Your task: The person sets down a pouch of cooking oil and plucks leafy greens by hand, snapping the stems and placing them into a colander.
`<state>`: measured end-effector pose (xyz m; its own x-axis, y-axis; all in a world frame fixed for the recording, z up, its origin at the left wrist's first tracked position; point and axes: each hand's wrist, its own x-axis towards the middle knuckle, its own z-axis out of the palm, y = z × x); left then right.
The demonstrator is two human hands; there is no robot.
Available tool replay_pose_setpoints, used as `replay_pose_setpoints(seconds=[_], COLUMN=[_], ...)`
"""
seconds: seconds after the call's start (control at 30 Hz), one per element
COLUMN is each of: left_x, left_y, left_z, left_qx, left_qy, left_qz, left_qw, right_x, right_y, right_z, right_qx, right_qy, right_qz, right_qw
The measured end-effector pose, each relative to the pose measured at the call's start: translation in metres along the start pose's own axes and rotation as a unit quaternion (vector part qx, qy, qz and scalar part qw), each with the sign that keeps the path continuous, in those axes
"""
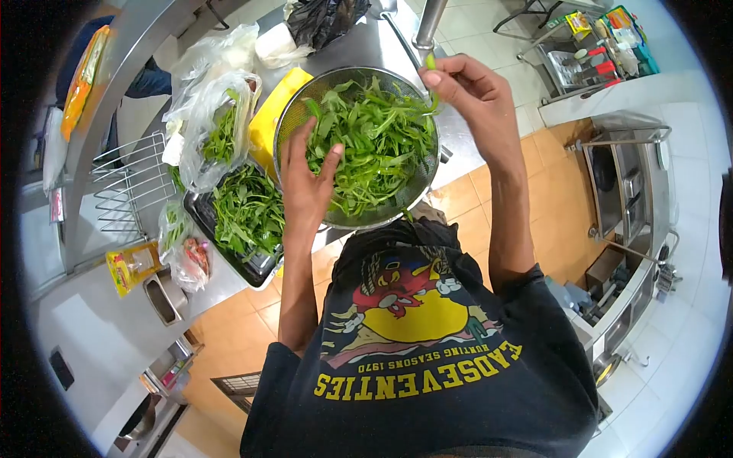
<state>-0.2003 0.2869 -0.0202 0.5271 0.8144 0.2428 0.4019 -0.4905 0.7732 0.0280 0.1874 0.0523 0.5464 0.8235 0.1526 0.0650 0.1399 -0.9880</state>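
Observation:
A round mesh strainer (pixel 434 164) full of green leaves (pixel 374 145) sits on the metal counter. My left hand (pixel 308 172) rests at the strainer's left side, fingers spread over the leaves, holding nothing. Above the strainer's upper right edge, my right hand (pixel 473 91) pinches a small green piece (pixel 431 61) between thumb and fingers. Left of the strainer stands a black tray (pixel 200 208) with more leafy stems (pixel 248 210). A clear plastic bag (pixel 200 164) with greens lies behind that tray.
A yellow object (pixel 267 122) touches the strainer's left side. A black bag (pixel 324 27) and a metal tap (pixel 431 23) are at the back. A wire rack (pixel 134 183), a yellow packet (pixel 131 267) and a metal container (pixel 164 298) are at the left.

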Motion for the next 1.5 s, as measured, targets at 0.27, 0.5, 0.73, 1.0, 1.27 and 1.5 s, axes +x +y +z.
replay_pose_setpoints(seconds=[0.27, 0.5, 0.73, 1.0, 1.27, 1.5], left_x=[0.011, 0.012, 0.009, 0.002, 0.017, 0.017], left_y=[0.029, 0.073, 0.049, 0.045, 0.036, 0.035], left_z=[-0.009, 0.023, 0.043, 0.045, 0.048, 0.038], left_qx=[-0.017, 0.020, -0.180, -0.239, -0.255, -0.184], left_qy=[0.089, -0.043, -0.062, -0.133, -0.186, -0.122], left_qz=[0.098, 0.216, -0.029, -0.113, -0.057, 0.013], left_qw=[0.991, 0.975, 0.981, 0.955, 0.947, 0.975], right_x=[-0.016, -0.039, -0.045, -0.042, -0.035, -0.034], right_y=[-0.019, 0.050, 0.067, 0.072, 0.066, 0.060], right_z=[-0.010, -0.004, 0.000, -0.001, 0.000, 0.011], right_qx=[0.128, 0.303, 0.263, 0.202, 0.166, 0.097], right_qy=[0.047, -0.003, -0.015, -0.052, -0.090, -0.039], right_qz=[0.027, 0.184, 0.199, 0.167, 0.147, 0.150], right_qw=[0.990, 0.935, 0.944, 0.964, 0.971, 0.983])
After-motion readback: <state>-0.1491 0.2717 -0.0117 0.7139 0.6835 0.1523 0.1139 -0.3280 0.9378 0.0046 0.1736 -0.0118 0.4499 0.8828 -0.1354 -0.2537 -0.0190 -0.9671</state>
